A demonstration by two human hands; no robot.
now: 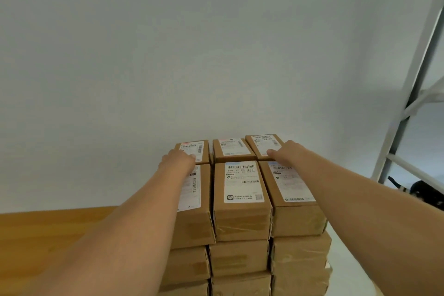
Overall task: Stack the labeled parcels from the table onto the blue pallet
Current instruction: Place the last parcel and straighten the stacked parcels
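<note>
A tall stack of brown cardboard parcels with white shipping labels fills the lower middle of the head view, three across and two deep on top. My left hand point(177, 158) rests on the far left parcel point(194, 149), reaching over the near left parcel point(192, 202). My right hand point(286, 151) lies on the far right parcel point(263, 143), thumb on its label. The far middle parcel point(231, 148), near middle parcel point(241, 187) and near right parcel point(292, 185) are untouched. The blue pallet is hidden below.
A wooden table top point(48, 230) lies to the left of the stack. A white metal rack frame point(408, 94) leans along the right edge, with a dark object point(422, 193) near its foot. A plain pale wall stands behind.
</note>
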